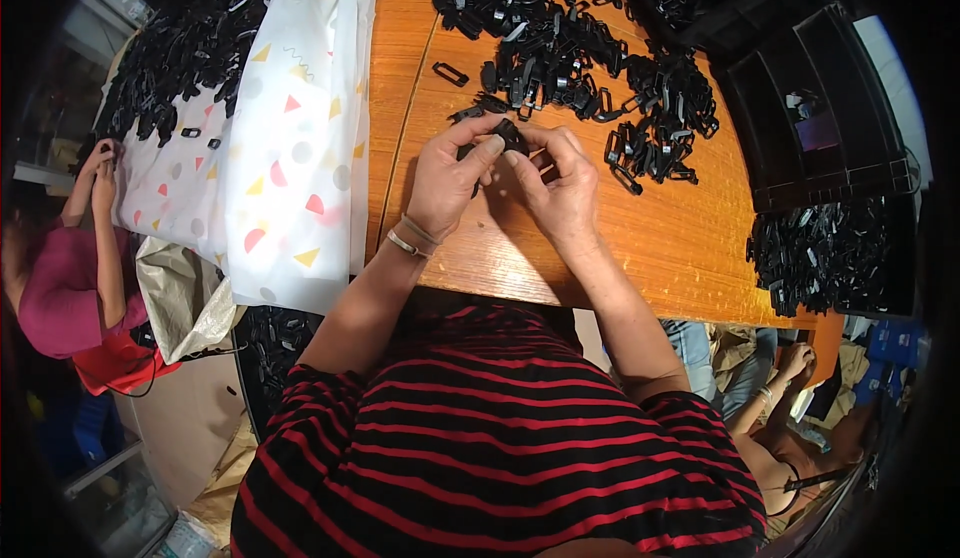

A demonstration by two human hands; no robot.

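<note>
Orange-brown table (pixel 660 248), a big spread of black parts (pixel 560 53), one small black piece (pixel 511 136) pinched at the middle

And here's the room: the wood-grain table takes the centre, its boards meeting at a dark seam left of middle, bright lamplight pooling on the near edge. Down the left runs a white sheet (pixel 290 188) printed with yellow, red and grey shapes. Over on the right, a black crate (pixel 860 148) stands with its open side toward us. A co-worker in a magenta top (pixel 75 278) sits at far left, hands up at the sheet's edge; another co-worker's hand (pixel 795 363) shows at lower right.

Now the heaps: black parts sprawl across the far side of the table, a second heap (pixel 190 33) lies on the sheet, a third (pixel 825 253) sits below the crate. One loop-shaped part (pixel 450 74) lies apart.

Into the middle! The left hand (pixel 450 173), banded at the wrist, pinches the piece between thumb and fingers; the right hand (pixel 558 178) pinches it from the other side. It's just on the near side of the spread. The visible bit slants from upper left to lower right; fingers cover its ends, so I can't call its true long axis or which end leads.
</note>
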